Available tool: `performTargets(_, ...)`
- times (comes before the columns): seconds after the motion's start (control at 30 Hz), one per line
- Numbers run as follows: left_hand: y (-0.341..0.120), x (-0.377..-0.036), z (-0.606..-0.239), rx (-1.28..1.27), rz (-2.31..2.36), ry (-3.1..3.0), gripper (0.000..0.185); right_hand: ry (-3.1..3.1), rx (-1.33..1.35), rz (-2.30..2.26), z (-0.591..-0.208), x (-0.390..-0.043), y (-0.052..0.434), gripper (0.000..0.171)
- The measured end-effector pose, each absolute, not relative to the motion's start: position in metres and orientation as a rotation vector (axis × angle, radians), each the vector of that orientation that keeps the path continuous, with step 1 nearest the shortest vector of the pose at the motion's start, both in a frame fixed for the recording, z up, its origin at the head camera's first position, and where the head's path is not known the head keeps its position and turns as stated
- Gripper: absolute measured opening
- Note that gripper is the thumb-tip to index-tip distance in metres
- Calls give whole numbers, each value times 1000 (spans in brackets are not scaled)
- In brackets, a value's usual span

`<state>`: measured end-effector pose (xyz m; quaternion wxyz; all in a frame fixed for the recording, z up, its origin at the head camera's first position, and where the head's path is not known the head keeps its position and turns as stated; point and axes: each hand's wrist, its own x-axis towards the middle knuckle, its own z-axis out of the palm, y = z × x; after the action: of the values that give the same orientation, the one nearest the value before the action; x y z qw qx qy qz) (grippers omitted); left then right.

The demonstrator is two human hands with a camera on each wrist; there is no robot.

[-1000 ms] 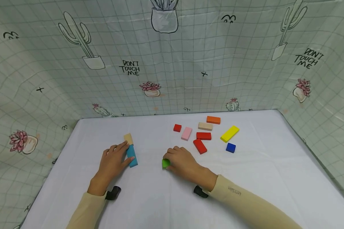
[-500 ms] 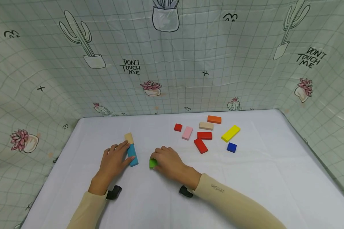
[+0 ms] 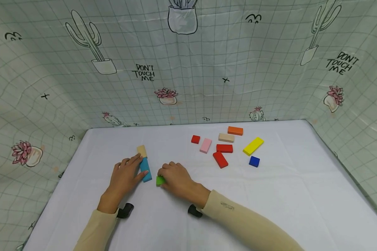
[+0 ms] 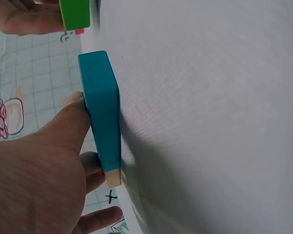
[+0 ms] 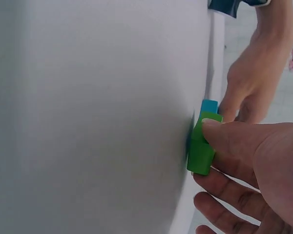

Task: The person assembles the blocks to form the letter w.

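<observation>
Left hand: flat on the counter, fingers straight, touching the blue block's left side.
Blue block: lies end to end with a tan block.
Green block: just right of the blue block, on the counter.
Right hand: fingers curled, pinching the green block.
Far right: loose blocks.

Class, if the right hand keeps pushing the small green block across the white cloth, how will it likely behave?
The green block looks rigid and flat-faced, so it should slide, not roll. It seems small under the right hand, so probably light. The white cloth may drag slightly.
</observation>
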<state>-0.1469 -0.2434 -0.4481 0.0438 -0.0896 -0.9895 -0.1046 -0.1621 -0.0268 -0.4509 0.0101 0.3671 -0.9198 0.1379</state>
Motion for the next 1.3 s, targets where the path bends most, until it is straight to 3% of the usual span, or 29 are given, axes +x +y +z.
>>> performTargets(1.3, -243, -146, -448, -281, -316, -3023, 62, -2860, 1109, 401, -454, -160, -45, 29)
